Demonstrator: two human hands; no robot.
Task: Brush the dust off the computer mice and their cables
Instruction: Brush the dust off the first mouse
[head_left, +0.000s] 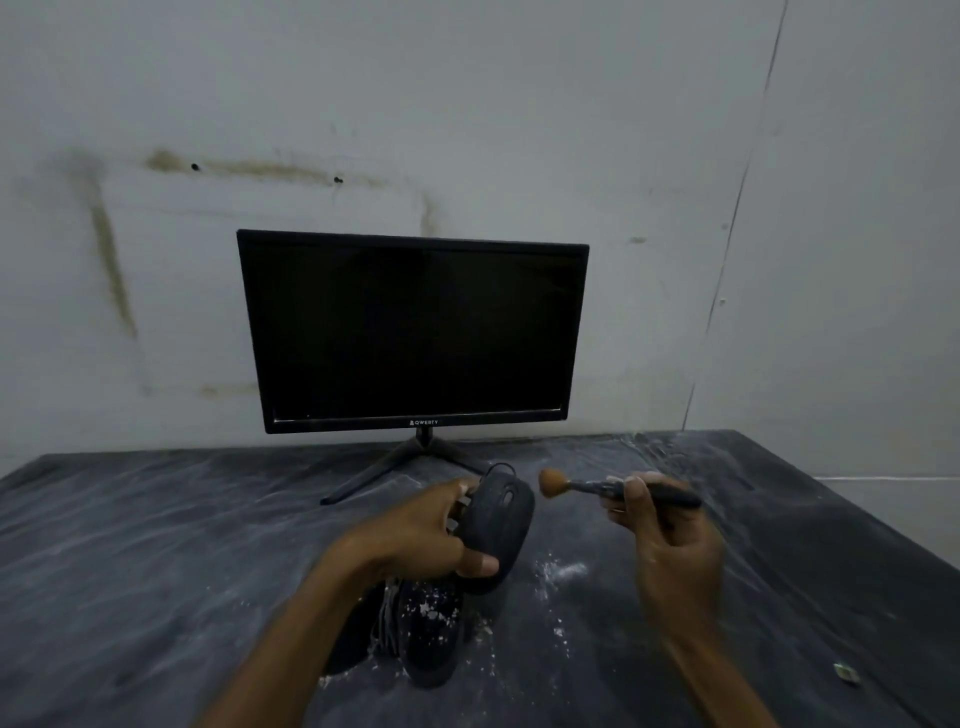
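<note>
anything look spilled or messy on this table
Yes: white powdery specks are scattered on the dark table cover beside and below the black computer mouse, and they also dot the second black mouse lying near the front.

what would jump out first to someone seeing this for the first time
The dark monitor standing at the back of the table against the stained wall. In front of it, the left hand holds up a black mouse, while the right hand grips a small brush beside it. White dust speckles the dark tabletop.
</note>
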